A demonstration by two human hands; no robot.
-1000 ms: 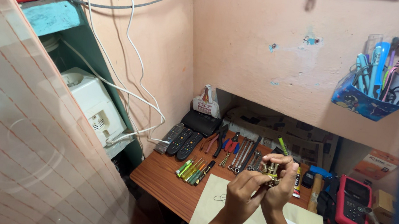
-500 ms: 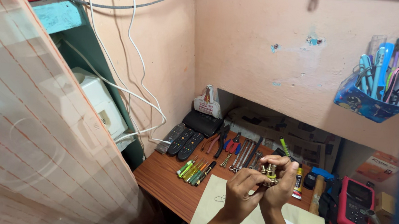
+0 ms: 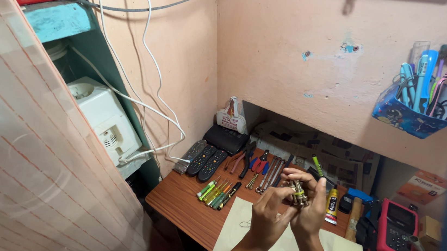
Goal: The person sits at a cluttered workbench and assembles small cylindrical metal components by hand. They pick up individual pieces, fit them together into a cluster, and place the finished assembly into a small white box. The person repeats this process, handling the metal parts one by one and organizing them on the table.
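Both my hands are raised together over a wooden table [image 3: 183, 201]. My right hand [image 3: 308, 202] grips a small bundle of metal bits [image 3: 299, 194] that stick up between its fingers. My left hand [image 3: 268, 212] pinches the same bundle from the left side. Under my wrists lies a pale cloth sheet [image 3: 238, 225]. Just beyond my fingers lie a green-handled tool [image 3: 318, 166] and a yellow glue tube [image 3: 332, 201].
Several screwdrivers [image 3: 218, 193], pliers [image 3: 250, 161], remote controls [image 3: 202, 160] and a black box [image 3: 225, 139] lie on the table. A red multimeter [image 3: 398, 232] sits at right. A blue wall holder [image 3: 413, 114] carries pens. A white appliance [image 3: 105, 119] and cables occupy the left shelf.
My hands stay together on the metal bits, with only small shifts of the fingers. The camera view has drifted slightly.
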